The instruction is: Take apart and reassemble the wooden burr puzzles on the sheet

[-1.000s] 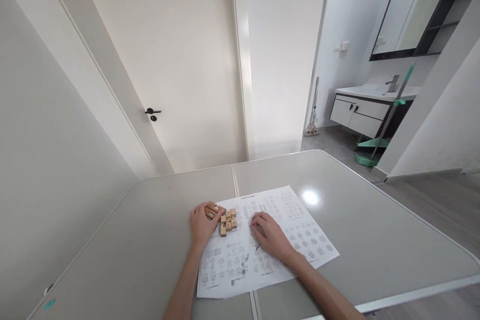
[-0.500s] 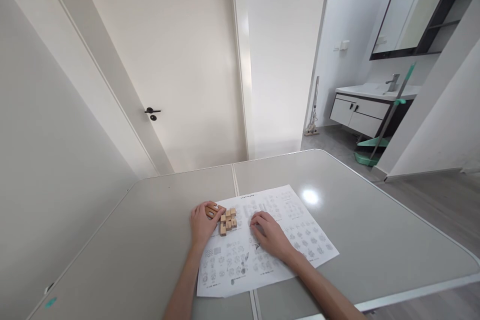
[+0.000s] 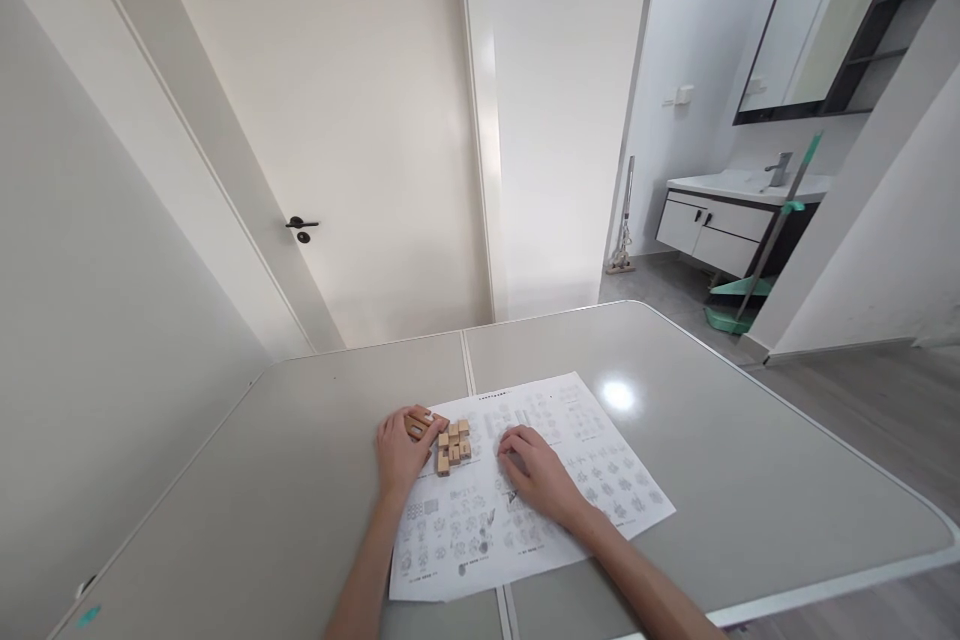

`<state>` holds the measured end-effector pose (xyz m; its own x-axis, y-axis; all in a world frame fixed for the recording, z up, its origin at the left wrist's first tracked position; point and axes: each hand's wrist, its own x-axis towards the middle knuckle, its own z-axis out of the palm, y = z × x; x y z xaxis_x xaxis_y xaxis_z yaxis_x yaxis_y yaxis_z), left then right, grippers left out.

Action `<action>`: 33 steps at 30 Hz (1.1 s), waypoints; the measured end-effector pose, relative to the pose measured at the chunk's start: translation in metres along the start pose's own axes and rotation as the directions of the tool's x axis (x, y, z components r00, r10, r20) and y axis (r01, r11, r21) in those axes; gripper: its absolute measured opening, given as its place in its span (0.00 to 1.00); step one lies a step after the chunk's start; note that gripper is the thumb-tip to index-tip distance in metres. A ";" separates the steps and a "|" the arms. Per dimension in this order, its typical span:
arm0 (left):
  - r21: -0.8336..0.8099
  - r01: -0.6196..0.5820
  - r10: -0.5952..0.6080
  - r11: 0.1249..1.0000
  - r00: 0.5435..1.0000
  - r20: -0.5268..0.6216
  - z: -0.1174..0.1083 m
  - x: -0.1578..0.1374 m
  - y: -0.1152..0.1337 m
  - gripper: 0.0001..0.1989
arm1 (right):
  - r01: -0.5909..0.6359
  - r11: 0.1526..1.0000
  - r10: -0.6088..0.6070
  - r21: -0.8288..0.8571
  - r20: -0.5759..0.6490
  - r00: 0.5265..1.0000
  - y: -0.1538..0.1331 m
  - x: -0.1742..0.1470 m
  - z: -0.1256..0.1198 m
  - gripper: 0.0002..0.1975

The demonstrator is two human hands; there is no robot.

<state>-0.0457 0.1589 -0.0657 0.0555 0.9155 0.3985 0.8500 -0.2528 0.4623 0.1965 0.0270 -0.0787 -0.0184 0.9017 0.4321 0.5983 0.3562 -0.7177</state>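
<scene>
My left hand [image 3: 401, 455] is closed around a brown wooden piece with cut-out slots [image 3: 429, 419], at the upper left edge of a printed sheet [image 3: 457, 582]. Right beside its thumb, several small pale wooden blocks [image 3: 454, 448] stand in a tight cluster on the paper. My right hand [image 3: 538, 472] rests on the sheet to the right of the blocks, apart from them. Its fingers are curled inward, and whatever they may hold is hidden. Rows of small grey printed figures show on the sheet around both hands.
The sheet lies across the seam of a grey folding table [image 3: 262, 500] with a pale metal rim. Beyond the table stand a white door [image 3: 382, 120] with a black handle, a washbasin cabinet [image 3: 709, 225], a mop [image 3: 624, 220] and a green dustpan [image 3: 731, 318].
The view has shifted slightly. My left hand keeps its hold on the brown wooden piece, and my right hand stays curled on the sheet. The blocks have kept their arrangement.
</scene>
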 end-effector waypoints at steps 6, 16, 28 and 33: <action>0.012 0.001 -0.001 1.000 1.000 -0.011 0.002 0.001 -0.002 0.27 | -0.001 1.000 0.001 -0.003 -0.004 1.000 0.000 0.000 -0.001 0.07; 0.053 -0.014 0.013 0.998 1.000 0.019 0.001 -0.001 0.001 0.28 | -0.005 1.000 0.005 0.005 0.003 1.000 0.001 0.000 0.001 0.07; 0.029 -0.004 0.003 1.000 1.000 0.011 0.000 -0.002 0.002 0.27 | -0.021 1.000 0.020 0.008 0.020 1.000 -0.001 0.000 -0.001 0.07; 0.035 -0.009 0.008 0.999 1.000 0.027 0.000 -0.006 -0.001 0.23 | -0.018 1.000 0.018 0.008 0.017 1.000 -0.001 0.000 0.000 0.07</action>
<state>-0.0463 0.1536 -0.0687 0.0761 0.9216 0.3807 0.8673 -0.2495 0.4307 0.1963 0.0269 -0.0779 -0.0212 0.9117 0.4103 0.5925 0.3420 -0.7294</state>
